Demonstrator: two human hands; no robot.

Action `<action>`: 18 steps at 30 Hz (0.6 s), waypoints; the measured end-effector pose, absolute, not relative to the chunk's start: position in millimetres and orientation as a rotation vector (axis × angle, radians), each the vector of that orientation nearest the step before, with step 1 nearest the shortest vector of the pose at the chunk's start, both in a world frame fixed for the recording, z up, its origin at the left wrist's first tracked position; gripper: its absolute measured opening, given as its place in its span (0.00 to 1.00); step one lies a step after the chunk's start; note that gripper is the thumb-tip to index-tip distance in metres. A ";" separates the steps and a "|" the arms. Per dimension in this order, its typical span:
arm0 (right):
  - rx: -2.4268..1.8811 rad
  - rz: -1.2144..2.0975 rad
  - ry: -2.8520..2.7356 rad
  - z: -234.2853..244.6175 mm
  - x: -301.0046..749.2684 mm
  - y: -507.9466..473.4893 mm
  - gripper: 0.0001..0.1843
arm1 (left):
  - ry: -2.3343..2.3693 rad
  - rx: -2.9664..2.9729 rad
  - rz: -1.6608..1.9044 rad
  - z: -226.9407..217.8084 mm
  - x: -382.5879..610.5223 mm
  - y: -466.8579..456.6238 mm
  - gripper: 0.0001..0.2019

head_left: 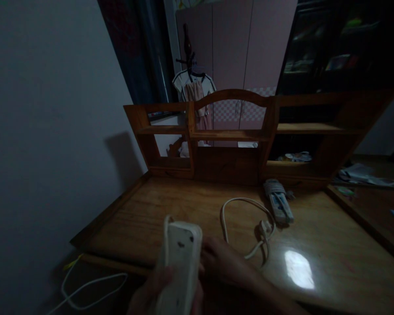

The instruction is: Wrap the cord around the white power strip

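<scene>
My left hand is wrapped round a white power strip, held upright above the front edge of the desk. Dark marks show on the strip's face, and a length of cord bends over its upper left corner. Beside the strip's right edge, my right hand is closed, its fingertips partly hidden and dim. A white power cord loops over the desk and meets my right hand; its plug lies on the wood. Farther back on the right rests a second power strip with cord wound round it.
The wooden desk carries a low open shelf along its back. White cable hangs at the lower left, by the wall. Papers lie at the far right. Clothes hang on a stand before a pink wardrobe.
</scene>
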State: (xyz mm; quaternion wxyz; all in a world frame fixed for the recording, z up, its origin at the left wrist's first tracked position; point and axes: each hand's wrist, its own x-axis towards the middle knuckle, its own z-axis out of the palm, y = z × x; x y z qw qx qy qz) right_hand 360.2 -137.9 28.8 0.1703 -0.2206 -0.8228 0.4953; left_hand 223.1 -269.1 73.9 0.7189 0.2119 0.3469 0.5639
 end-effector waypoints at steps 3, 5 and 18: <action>-0.772 1.240 -2.414 27.9 365.8 -150.7 0.13 | 0.778 0.458 1.330 80.1 197.1 -256.4 0.23; -0.853 1.118 -2.422 31.4 369.6 -155.6 0.16 | 0.957 0.391 1.354 82.1 184.0 -251.9 0.21; -0.842 0.543 -2.789 43.9 367.8 -161.3 0.12 | 1.828 1.049 1.108 52.2 166.7 -227.3 0.23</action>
